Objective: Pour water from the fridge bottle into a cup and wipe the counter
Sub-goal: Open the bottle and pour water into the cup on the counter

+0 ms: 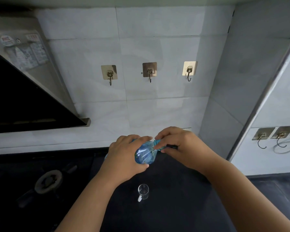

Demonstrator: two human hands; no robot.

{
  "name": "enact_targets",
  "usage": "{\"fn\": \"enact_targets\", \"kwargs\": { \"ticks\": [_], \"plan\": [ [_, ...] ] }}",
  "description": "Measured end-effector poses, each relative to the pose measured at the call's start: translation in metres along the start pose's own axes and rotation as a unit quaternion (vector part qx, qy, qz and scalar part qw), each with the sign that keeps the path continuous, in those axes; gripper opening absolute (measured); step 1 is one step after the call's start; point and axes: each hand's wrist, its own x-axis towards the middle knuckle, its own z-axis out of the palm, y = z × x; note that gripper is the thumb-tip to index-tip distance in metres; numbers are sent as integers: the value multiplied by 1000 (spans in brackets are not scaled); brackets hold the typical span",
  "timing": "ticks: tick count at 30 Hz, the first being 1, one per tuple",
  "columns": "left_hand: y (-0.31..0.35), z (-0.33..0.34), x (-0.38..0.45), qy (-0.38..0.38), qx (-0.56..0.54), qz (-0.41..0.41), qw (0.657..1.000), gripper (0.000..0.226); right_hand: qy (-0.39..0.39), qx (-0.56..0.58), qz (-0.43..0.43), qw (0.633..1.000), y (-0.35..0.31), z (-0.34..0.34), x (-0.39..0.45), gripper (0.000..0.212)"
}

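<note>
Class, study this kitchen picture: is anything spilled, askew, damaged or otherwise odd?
Nothing stands out. The left hand holds the bottle tilted above the counter while the right hand pinches its cap end. The cup stands upright, and no spill shows on the dark counter.

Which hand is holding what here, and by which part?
Both hold the blue translucent plastic bottle. The left hand grips its body; the right hand pinches the cap end at the neck. The clear glass cup stands untouched on the dark counter.
</note>
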Motion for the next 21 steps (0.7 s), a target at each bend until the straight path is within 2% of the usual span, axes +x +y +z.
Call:
{"fn": "enact_targets", "kwargs": {
  "ticks": [2, 6, 9, 11, 13, 15, 19, 20, 21],
  "plan": [
    [1, -3, 1, 1, 2, 3, 1000, 84, 1, 6, -5, 1000, 0, -2, 2, 29],
    [1, -5, 2, 1, 16, 12, 1000, 83, 5, 32, 185, 982, -13, -4, 10, 30],
    [3, -2, 3, 0, 13, 8, 1000, 85, 18, 34, 257, 966, -23, 2, 15, 33],
    [2, 0, 3, -19, -25, -11, 999, 85, 6, 56, 260, 964, -27, 2, 13, 35],
    [-3, 1, 2, -63, -114, -39, 991, 86, -27, 25, 233, 972, -25, 2, 9, 32],
    [-5, 1, 0, -81, -150, -40, 985, 85, -44, -11, 222, 974, -24, 7, 6, 32],
    [5, 4, -3, -25, 25, -8, 999, 83, -43, -101, 283, 953, -26, 24, 3, 52],
    [6, 5, -4, -30, 26, -5, 999, 83, -39, -102, 303, 947, -25, 25, 3, 57],
    [6, 6, -5, -54, -19, -8, 998, 83, -32, -85, 310, 946, -25, 25, 2, 59]
  ]
}}
